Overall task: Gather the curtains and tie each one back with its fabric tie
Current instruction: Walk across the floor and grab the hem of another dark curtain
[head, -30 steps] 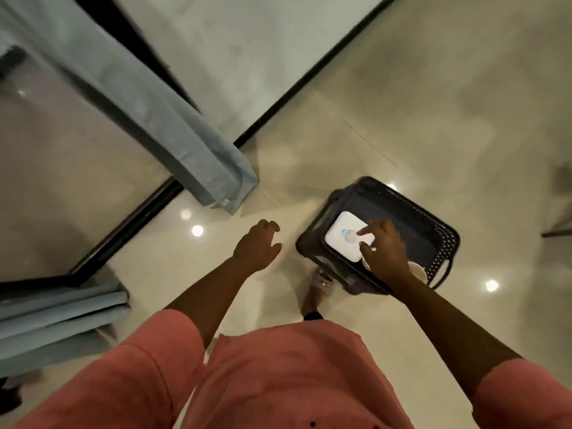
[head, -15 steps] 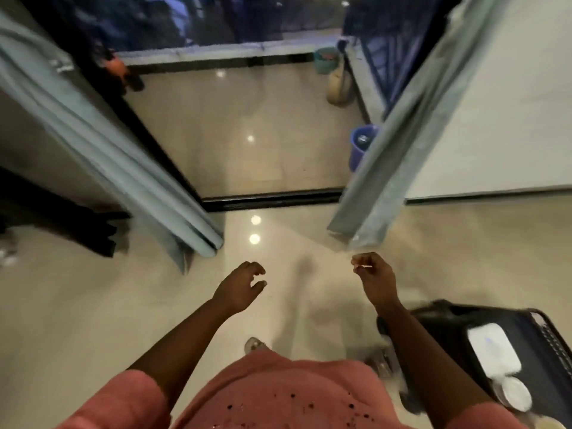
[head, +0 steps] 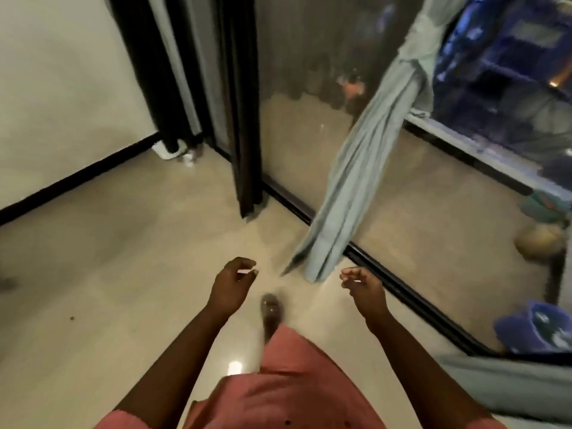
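The person stands on the glossy beige floor (head: 108,274) facing the corner where the white wall meets a dark-framed glass door (head: 297,125). Both arms reach forward at waist height. The left hand (head: 230,284) is loosely curled, fingers bent toward the thumb, and holds nothing. The right hand (head: 363,284) is likewise half open with the fingers curved, empty, just short of the hem of the pale blue-grey curtain (head: 356,187). That curtain hangs gathered into a narrow bundle in front of the glass, cinched high up by its fabric tie (head: 428,52) of the same colour, and its lower end reaches the floor beside the black door track (head: 402,292). A second stretch of the same cloth (head: 510,388) lies at the lower right. A foot in a sandal (head: 270,311) shows between the arms, above a salmon-pink garment (head: 278,385). Beyond the glass, a blue bucket (head: 532,329) sits on the balcony floor.
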